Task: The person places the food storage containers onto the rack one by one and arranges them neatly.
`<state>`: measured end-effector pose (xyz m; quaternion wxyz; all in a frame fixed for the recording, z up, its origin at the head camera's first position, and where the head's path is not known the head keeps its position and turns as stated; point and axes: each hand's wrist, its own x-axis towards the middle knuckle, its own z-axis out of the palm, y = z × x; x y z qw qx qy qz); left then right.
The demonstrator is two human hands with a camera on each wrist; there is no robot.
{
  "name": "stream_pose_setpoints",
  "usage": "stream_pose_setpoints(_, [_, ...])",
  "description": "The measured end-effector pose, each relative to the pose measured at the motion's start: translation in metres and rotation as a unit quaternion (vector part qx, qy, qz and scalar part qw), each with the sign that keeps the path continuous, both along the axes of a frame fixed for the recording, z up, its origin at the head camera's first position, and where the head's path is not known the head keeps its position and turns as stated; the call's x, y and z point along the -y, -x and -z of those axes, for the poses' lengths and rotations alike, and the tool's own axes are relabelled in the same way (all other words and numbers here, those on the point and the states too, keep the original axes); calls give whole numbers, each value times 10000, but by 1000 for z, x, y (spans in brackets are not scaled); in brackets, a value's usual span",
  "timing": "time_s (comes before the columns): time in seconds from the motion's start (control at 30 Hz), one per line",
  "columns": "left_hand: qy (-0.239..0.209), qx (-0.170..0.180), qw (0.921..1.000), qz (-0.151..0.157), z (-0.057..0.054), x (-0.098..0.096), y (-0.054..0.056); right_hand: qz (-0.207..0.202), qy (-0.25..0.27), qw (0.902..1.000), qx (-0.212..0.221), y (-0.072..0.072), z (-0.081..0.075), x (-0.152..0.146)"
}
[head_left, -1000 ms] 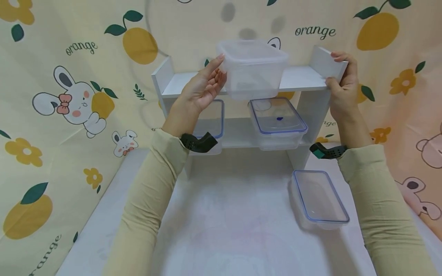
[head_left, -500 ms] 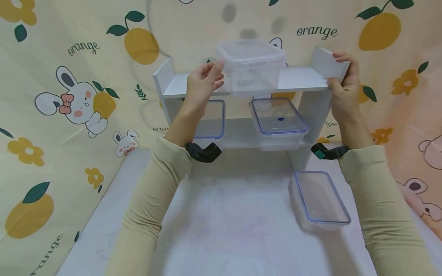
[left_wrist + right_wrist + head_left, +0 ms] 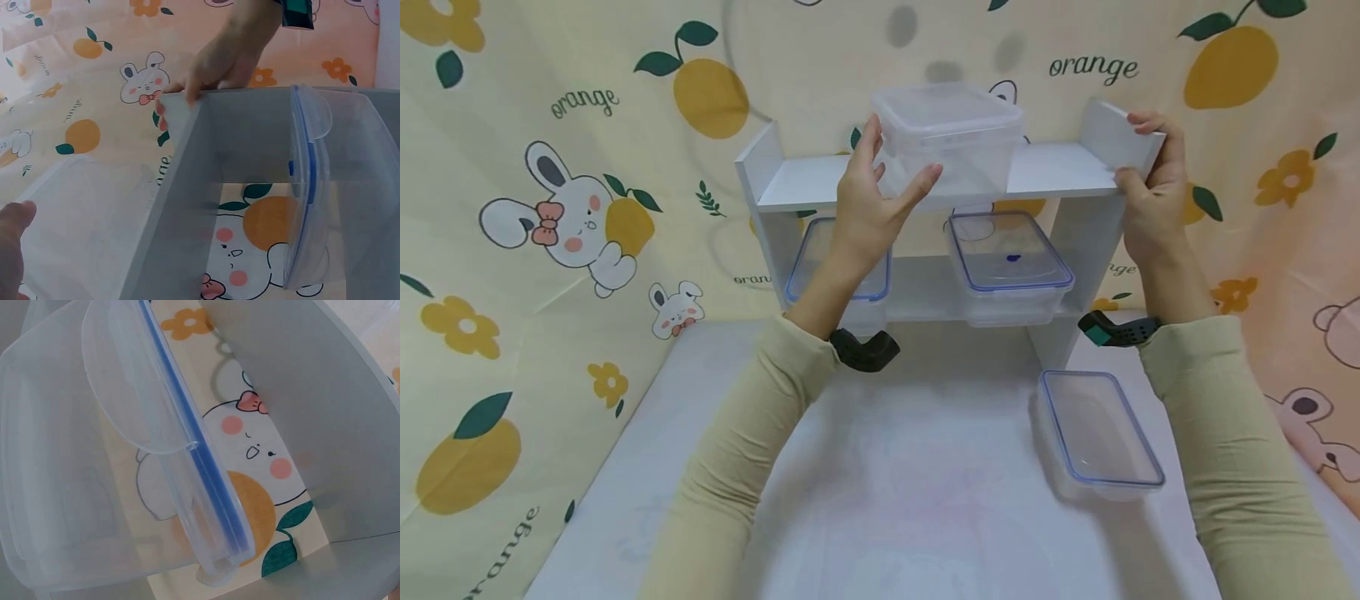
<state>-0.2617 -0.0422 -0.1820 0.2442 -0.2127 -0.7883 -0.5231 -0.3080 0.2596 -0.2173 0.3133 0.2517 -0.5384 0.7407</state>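
A frosted plastic food container (image 3: 951, 137) with a whitish lid sits on the top board of a white two-tier shelf (image 3: 1052, 171). My left hand (image 3: 872, 200) is at its left front corner, fingers pointing up along the side and thumb spread across the front. In the left wrist view one digit of that hand (image 3: 12, 231) shows beside the translucent container (image 3: 87, 219). My right hand (image 3: 1153, 183) grips the upright end panel at the shelf's right, thumb in front and fingers over the top edge.
On the middle board stand two clear containers with blue-edged lids, a left one (image 3: 811, 250) partly behind my left forearm and a right one (image 3: 1011, 258). Another blue-edged container (image 3: 1101, 433) lies on the white table (image 3: 925, 500) at right. A patterned cloth (image 3: 572, 358) hangs behind.
My left hand has turned and shifted right, its thumb now spread over the container's front. The container sits slightly farther back. My right hand keeps its grip on the panel.
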Motion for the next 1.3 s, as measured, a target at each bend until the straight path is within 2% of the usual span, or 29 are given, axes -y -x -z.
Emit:
stream_pose_setpoints(0.27, [336, -336, 9987, -172, 4, -8, 5, 29, -4, 10000, -38, 1, 0, -1])
stream_pose_setpoints(0.57, [278, -237, 9990, 269, 8, -21, 18, 48, -1, 10000, 81, 0, -1, -1])
stream_pose_setpoints(0.73, [334, -128, 9981, 507, 8, -35, 26, -25, 61, 9999, 98, -1, -1, -2])
stream_pose_setpoints(0.87, [362, -98, 9976, 577, 8, -48, 31, -163, 143, 9998, 24, -1, -2, -3])
stream_pose_setpoints(1.03, [761, 114, 9954, 574, 5, -60, 31, -235, 148, 9996, -78, 0, -2, -2])
stream_pose_setpoints(1.17, [1249, 403, 9896, 592, -2, -68, 31, -189, 41, 9994, -280, 1, -1, -2])
stream_pose_setpoints(1.3, [1604, 644, 9842, 380, -6, -74, 30, -139, 27, 9994, -329, 0, 0, -2])
